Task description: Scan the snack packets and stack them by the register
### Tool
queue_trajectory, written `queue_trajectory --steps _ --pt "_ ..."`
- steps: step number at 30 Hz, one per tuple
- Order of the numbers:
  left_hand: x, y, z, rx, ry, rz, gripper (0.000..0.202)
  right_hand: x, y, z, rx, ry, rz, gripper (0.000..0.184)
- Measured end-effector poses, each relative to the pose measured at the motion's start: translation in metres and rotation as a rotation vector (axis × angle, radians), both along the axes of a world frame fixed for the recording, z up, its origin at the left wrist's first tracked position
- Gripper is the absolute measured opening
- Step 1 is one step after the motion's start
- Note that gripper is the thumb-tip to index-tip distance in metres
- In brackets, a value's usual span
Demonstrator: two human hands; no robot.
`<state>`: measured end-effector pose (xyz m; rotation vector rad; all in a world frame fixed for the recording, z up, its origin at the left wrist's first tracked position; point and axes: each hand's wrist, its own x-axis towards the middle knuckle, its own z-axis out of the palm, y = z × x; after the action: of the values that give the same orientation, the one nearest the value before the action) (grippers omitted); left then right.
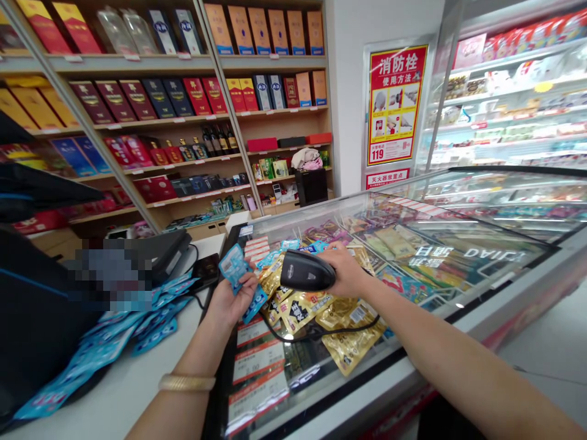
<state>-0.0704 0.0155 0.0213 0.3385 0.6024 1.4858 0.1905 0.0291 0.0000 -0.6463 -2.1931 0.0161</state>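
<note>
**Stock in hand: light, slippery and only partly countable**

Location: the barcode scanner [305, 271] is held above the glass freezer top [307, 360], over a loose heap of gold packets [351, 345]. The blue packet [233, 266] is raised just beside it, near the freezer's edge next to the desk [151, 391].

Grip, left hand [238, 294]: narrow, the blue packet pinched between thumb and fingers. A second blue packet [255, 304] shows beneath this hand; whether it is held or merely lies there cannot be told. Grip, right hand [347, 272]: closed around the rear of the scanner, whose handle is hidden.

Handling, as judged: the blue packet looks light, soft and rather slippery, best taken by an edge with its printed face uncovered. The gold packets appear similarly pliable (their glossy film would probably slide on glass) and are best lifted by a corner. The scanner seems stiff, modest in weight and unkind to drops; its handle is the proper hold.

Count: one scanner; one black cable [316, 335], lying across the gold heap; one bracelet [187, 383] on the left wrist. Gold packets: at least four, the overlap preventing an exact figure. Blue packets on the desk [98, 357]: several, piled, partly blurred, not countable. Orange boxes on the upper right shelf [259, 30]: six.
</note>
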Motion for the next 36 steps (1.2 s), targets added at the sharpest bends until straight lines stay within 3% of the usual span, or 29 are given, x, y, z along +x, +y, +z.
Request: queue_trajectory --steps 13,17,20,22,28,32,36 --pt "0.003 -0.003 0.002 0.010 0.094 0.041 0.035 0.001 -0.001 0.002 -0.034 -0.029 -0.026 0.016" --pt "0.011 -0.004 -0.002 0.065 0.429 0.215 0.017 0.012 0.006 0.005 -0.029 0.056 -0.158 0.019" --pt "0.019 -0.004 -0.008 0.045 0.749 0.437 0.022 0.025 0.016 0.007 -0.038 0.129 -0.315 0.018" --pt "0.024 -0.002 -0.014 0.069 0.898 0.503 0.026 0.034 0.022 0.007 -0.033 0.162 -0.420 0.017" --pt "0.032 0.008 -0.034 0.383 1.255 0.269 0.034 0.045 0.032 0.004 -0.019 0.186 -0.564 0.022" --pt "0.034 0.001 -0.032 0.584 1.493 0.371 0.037 0.045 0.034 0.000 -0.020 0.148 -0.568 0.020" --pt "0.031 -0.009 -0.020 0.566 1.464 0.457 0.033 0.044 0.034 -0.003 -0.018 0.117 -0.548 0.021"
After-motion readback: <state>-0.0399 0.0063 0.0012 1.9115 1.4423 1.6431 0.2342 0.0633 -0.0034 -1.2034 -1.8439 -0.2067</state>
